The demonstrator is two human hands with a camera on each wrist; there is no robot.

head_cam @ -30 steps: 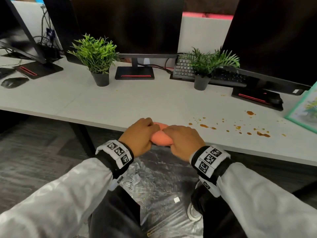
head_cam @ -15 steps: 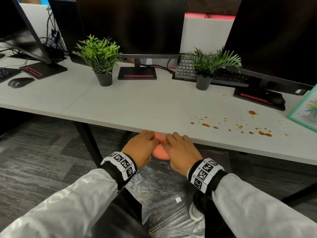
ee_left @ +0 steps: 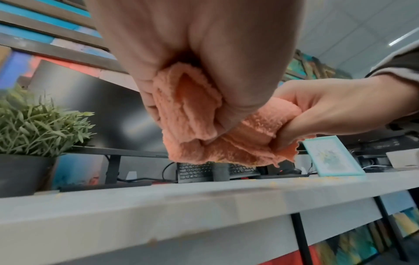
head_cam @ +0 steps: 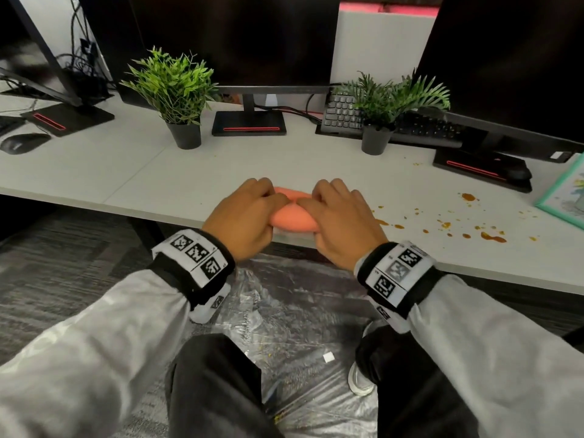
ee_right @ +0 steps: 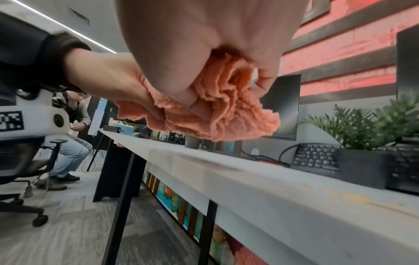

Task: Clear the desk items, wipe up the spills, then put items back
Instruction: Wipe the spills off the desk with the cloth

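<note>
We have the orange cloth (head_cam: 292, 219) bunched between our left hand (head_cam: 245, 218) and right hand (head_cam: 343, 222), fingers curled tight round it, above the table (head_cam: 151, 172) edge. The spill (head_cam: 493, 238) lies toward three o'clock; a wadded cloth may just smear it, we judge.

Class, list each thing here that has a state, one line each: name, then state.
orange cloth: bunched, held above the desk edge
left hand: grips the cloth
right hand: grips the cloth
spill: unwiped, brown drops on desk
monitors: screens dark
potted plants: upright
picture frame: propped upright
</note>
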